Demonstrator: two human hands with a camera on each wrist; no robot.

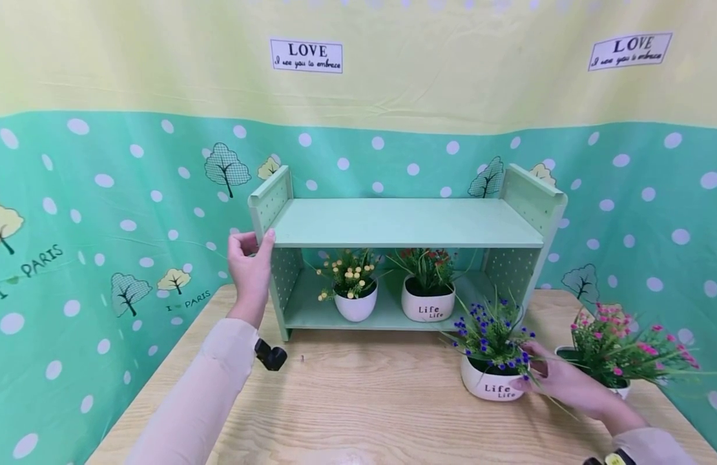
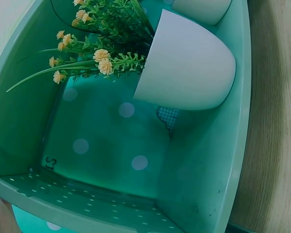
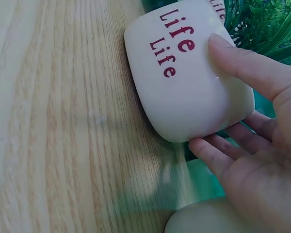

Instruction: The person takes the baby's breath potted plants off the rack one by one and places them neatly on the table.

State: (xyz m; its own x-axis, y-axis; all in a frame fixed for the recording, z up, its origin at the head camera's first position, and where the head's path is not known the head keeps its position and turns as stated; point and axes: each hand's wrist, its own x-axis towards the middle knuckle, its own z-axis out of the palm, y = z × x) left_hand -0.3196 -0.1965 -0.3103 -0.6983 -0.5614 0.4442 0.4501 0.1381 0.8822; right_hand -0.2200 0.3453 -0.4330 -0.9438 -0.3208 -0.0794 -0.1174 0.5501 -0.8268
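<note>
My left hand (image 1: 250,271) grips the left side panel of a pale green two-tier shelf (image 1: 407,223) near the upper board's front corner. In the right wrist view, my right hand (image 3: 262,131) holds a white flowerpot (image 3: 184,82) lettered "Life", thumb on the front and fingers round the side. The head view shows blue flowers (image 1: 489,332) in this pot, in front of the shelf's right end. Whether its base touches the table, I cannot tell. On the lower board stand a white pot with yellow flowers (image 1: 356,303) and a "Life" pot with red flowers (image 1: 428,303).
Another white pot with pink flowers (image 1: 626,352) stands at the table's right, behind my right wrist. The wooden table (image 1: 358,400) extends in front of the shelf. A green and yellow printed curtain (image 1: 132,194) hangs around the back and sides.
</note>
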